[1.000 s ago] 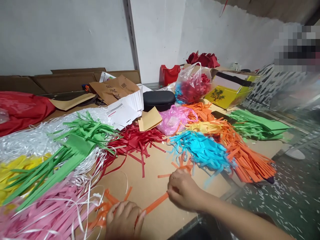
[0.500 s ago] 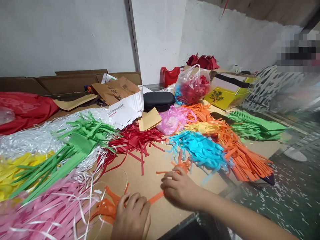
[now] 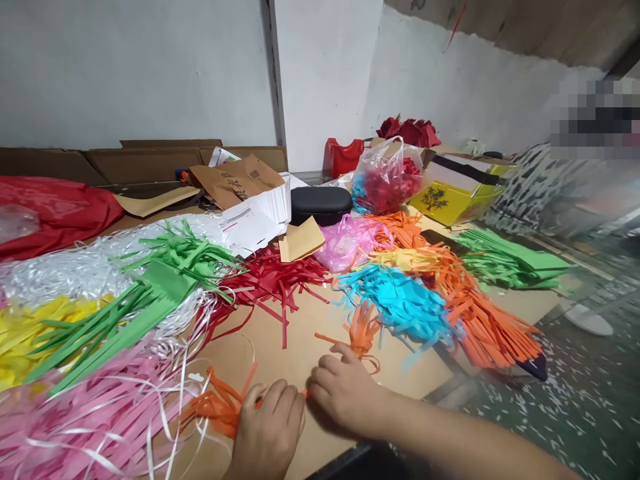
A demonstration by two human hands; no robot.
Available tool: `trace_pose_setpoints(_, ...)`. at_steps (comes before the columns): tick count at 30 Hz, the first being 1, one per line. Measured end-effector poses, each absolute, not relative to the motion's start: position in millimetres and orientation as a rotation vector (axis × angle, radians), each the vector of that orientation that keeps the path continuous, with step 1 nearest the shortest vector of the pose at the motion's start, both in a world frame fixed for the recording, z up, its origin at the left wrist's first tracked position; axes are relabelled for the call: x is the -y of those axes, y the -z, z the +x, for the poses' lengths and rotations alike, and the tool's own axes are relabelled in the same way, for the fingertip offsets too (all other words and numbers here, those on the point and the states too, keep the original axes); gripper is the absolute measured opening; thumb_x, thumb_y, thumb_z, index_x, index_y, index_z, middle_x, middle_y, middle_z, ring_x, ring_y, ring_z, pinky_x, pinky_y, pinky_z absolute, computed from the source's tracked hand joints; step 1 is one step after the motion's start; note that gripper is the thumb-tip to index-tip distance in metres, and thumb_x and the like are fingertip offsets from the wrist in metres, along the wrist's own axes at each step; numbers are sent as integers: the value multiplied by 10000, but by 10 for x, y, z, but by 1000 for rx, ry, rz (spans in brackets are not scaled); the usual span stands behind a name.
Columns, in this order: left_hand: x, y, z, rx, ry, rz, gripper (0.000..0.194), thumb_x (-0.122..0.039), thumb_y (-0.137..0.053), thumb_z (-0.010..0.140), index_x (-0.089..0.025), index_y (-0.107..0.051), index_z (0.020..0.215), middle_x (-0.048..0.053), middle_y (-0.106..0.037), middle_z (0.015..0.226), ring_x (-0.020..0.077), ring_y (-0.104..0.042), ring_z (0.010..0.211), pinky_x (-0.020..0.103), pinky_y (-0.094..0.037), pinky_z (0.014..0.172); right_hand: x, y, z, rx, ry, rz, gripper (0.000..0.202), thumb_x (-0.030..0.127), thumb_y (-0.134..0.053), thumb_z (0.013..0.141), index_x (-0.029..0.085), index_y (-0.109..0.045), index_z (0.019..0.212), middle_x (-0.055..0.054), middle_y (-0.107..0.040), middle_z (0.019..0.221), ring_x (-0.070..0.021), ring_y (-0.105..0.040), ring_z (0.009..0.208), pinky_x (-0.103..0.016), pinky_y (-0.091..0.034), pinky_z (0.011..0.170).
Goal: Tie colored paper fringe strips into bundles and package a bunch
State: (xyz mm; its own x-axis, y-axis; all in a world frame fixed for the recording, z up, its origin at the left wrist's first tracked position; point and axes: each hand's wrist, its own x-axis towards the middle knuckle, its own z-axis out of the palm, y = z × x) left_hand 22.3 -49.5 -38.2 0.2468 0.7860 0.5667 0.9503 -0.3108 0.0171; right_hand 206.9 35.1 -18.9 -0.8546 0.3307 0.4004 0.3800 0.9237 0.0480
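Left hand [image 3: 270,423] and right hand [image 3: 345,393] drew closer together than a second ago; the orange fringed strip [image 3: 220,403] between them went from a long span to a sliver. Both hands gripped it, fingers curled. Fringes spread past each hand over the tan tabletop [image 3: 310,323], one near blue strips [image 3: 400,303].

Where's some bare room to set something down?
Brown board shows bare between the red strips, left hand and right hand; another patch lies between the blue strips and right forearm. Crowded: the left, heaped with pink strips, green strips and white ribbon.
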Motion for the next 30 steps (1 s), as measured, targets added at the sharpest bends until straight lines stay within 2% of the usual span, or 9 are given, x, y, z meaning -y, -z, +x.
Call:
trace_pose_setpoints(3,561,432,137,1603,706,-2233,388,-156,-341,1000,-199,-686,828,22,-692,775,191,-594,839,403,-329,853,-377,234,2142,2681,221,-484,179,119,-476,970,164,-629,887,-31,-623,742,-186,-478,743,-407,-319,838)
trace_pose_setpoints(8,652,458,-124,1692,786,-2261,275,-158,-443,966,-265,-662,838,-52,-710,770,167,-613,814,363,-318,829,-512,238,2358,2674,-50,-556,155,169,-488,1003,186,-623,930,-31,-678,863,-166,-535,851,-371,-317,838)
trace_pose_setpoints(11,639,445,-216,1682,664,-2350,148,-162,-556,900,-276,-644,870,-77,-702,801,144,-617,779,333,-305,793,-549,241,2374,2613,-377,-655,96,204,-567,954,196,-636,888,-30,-674,907,-172,-542,870,-356,-319,816)
trace_pose_setpoints(15,587,416,-174,1817,609,-2296,94,-213,-566,888,-242,-621,818,-39,-670,784,170,-594,761,339,-304,769,-558,190,2290,2531,-643,-901,79,177,-637,856,194,-655,782,-31,-641,861,-191,-526,854,-348,-318,791)
trace_pose_setpoints(18,549,348,-92,1962,638,-2235,167,-185,-539,866,-227,-585,711,-26,-634,726,182,-578,748,354,-304,761,-559,99,2218,2596,-569,-1070,85,186,-653,821,188,-634,739,-27,-630,798,-189,-504,799,-352,-291,745)
trace_pose_setpoints(20,535,292,-42,1965,693,-2241,137,-163,-549,842,-239,-608,744,-32,-654,755,184,-586,779,368,-313,800,-558,44,2190,2635,-488,-1078,54,203,-668,809,195,-635,767,-26,-642,799,-194,-500,805,-359,-270,733)
trace_pose_setpoints(23,539,247,32,1821,789,-2265,252,-92,-504,824,-290,-657,844,-46,-696,807,196,-592,855,416,-300,927,-552,12,2178,2734,-323,-780,71,195,-618,879,209,-636,812,-13,-669,826,-189,-507,852,-383,-255,758)
trace_pose_setpoints(25,543,252,81,1691,808,-2272,314,-48,-457,803,-284,-661,831,-36,-700,782,204,-587,857,437,-291,955,-548,30,2176,2771,-186,-557,147,206,-562,942,201,-624,808,-6,-672,817,-181,-508,854,-396,-253,774)
trace_pose_setpoints(30,487,276,156,1659,718,-2306,216,-85,-493,827,-235,-646,795,-13,-683,735,196,-588,786,463,-294,969,-558,143,2146,2757,135,-398,157,147,-502,969,166,-631,881,-33,-657,792,-183,-498,795,-392,-266,775)
